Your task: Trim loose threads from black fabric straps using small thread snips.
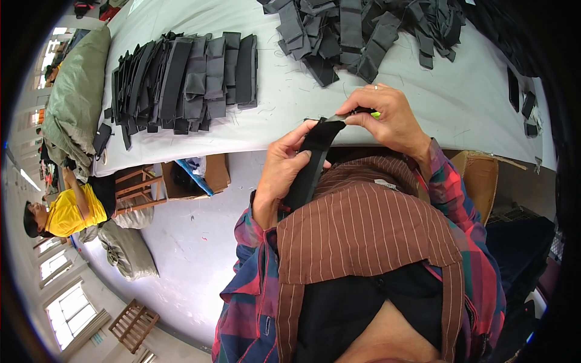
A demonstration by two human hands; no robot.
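Observation:
At the table's front edge, my left hand (pixel 287 160) is closed on a black fabric strip (pixel 310 172). The strip hangs down over my brown striped apron, its upper end tilted toward the right. Against that upper end is my right hand (pixel 387 118), closed round small thread snips (pixel 366 111) with a dark and yellow-green handle. Most of the snips is hidden by the fingers, and their tip meets the strip's corner. A row of overlapping dark fabric strips (pixel 175 78) lies on the table to the left of my hands.
A loose heap of dark fabric pieces (pixel 345 30) lies on the far part of the white table (pixel 272 127). Stuffed sacks (pixel 75 91) stand at the left. Below the table are a cardboard box (pixel 216 172) and a wooden stool (pixel 139 190). A person in yellow (pixel 72 209) sits farther left.

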